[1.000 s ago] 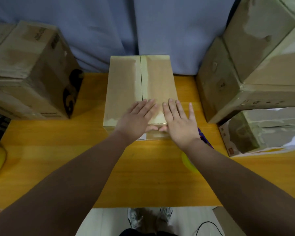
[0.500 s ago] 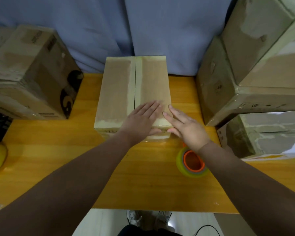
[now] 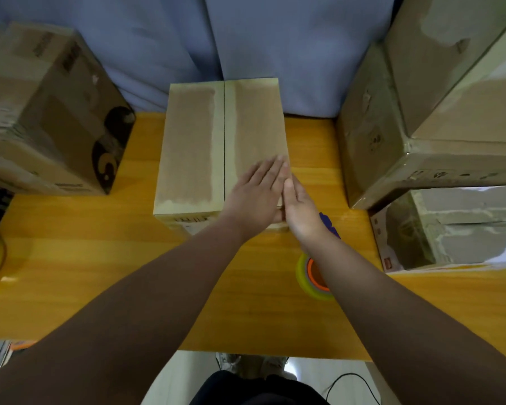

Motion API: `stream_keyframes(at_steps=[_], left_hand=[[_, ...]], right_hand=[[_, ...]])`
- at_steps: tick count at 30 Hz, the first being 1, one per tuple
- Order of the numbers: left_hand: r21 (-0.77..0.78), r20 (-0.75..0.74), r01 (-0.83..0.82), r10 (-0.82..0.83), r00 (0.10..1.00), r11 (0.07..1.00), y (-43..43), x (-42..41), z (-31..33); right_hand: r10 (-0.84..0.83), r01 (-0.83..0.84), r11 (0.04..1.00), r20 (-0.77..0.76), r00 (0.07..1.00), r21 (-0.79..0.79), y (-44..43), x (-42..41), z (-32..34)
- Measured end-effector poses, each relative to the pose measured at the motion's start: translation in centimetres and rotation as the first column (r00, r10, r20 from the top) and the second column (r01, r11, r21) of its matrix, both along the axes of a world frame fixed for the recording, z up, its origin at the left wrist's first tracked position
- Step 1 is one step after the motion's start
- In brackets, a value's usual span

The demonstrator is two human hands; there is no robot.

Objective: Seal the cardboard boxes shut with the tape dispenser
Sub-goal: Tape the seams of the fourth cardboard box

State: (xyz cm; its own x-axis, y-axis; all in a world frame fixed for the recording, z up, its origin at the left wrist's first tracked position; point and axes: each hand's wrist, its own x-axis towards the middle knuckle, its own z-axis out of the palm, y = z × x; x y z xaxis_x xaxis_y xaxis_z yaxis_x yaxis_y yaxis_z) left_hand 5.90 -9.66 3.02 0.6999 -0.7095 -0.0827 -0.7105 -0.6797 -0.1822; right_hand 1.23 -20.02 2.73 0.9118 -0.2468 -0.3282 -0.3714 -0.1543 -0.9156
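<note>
central cardboard box (image 3: 216,147) stands on the wooden table (image 3: 100,273), its top flaps closed and meeting along a dark seam that runs from far to near. left hand (image 3: 254,197) lies flat on the near right part of the box top, fingers straight and together, gripping nothing. right hand (image 3: 300,209) stands edge-on against the near right corner of the box, fingers straight, touching the left hand's fingertips; it too has hold of nothing. tape dispenser (image 3: 304,276) lies on the table near and to the right of the box, apart from both hands: a yellow-green roll with an orange core, partly hidden under the right forearm, with a blue part showing just beyond the wrist. left box (image 3: 47,118) sits at the far left of the table. stacked boxes (image 3: 435,112) fill the right side. blue curtain (image 3: 275,39) hangs behind.
</note>
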Motion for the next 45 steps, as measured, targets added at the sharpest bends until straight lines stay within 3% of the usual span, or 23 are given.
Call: stream_keyframes(at_steps=[10,18,21,24,32,36,40,42,45], left_hand=[[-0.054,-0.006,-0.041,0.041,0.999,0.998,10.5,0.6,-0.7],[-0.106,-0.061,-0.145,0.139,0.988,0.984,16.8,0.5,-0.2],[-0.162,-0.126,-0.148,0.129,0.984,0.976,19.1,0.5,-0.5],[-0.144,-0.156,-0.055,0.032,0.987,0.988,21.4,0.2,-0.5],[-0.256,0.113,0.339,-0.320,0.941,0.905,22.6,-1.3,0.2],[-0.267,-0.029,0.340,-0.360,0.932,0.902,19.5,-2.3,0.4],[-0.141,-0.260,0.224,-0.255,0.932,0.964,15.3,-2.8,1.8],[-0.070,-0.206,0.136,-0.148,0.967,0.988,16.0,-1.5,2.3],[0.061,-0.168,-0.192,0.200,0.965,0.979,18.9,1.6,2.6]], right_hand=[[-0.081,0.079,0.994,-0.020,0.997,-0.069,0.2,-0.3,-0.5],[-0.187,0.194,0.980,-0.156,0.970,0.034,0.8,-0.7,0.1],[-0.280,0.290,0.955,-0.128,0.951,0.060,1.5,-0.9,0.6],[-0.393,0.400,0.913,-0.094,0.915,0.076,2.6,-1.4,0.4],[-0.443,0.453,0.880,-0.095,0.891,0.142,3.1,-1.4,1.4],[-0.366,0.372,0.918,-0.070,0.928,0.140,5.5,0.7,1.5],[-0.184,0.177,0.982,-0.104,0.978,-0.067,8.7,1.8,1.7],[-0.179,0.161,0.976,-0.115,0.977,-0.148,8.9,1.5,2.0],[-0.119,0.107,0.984,-0.074,0.990,-0.145,8.8,0.3,1.9]])
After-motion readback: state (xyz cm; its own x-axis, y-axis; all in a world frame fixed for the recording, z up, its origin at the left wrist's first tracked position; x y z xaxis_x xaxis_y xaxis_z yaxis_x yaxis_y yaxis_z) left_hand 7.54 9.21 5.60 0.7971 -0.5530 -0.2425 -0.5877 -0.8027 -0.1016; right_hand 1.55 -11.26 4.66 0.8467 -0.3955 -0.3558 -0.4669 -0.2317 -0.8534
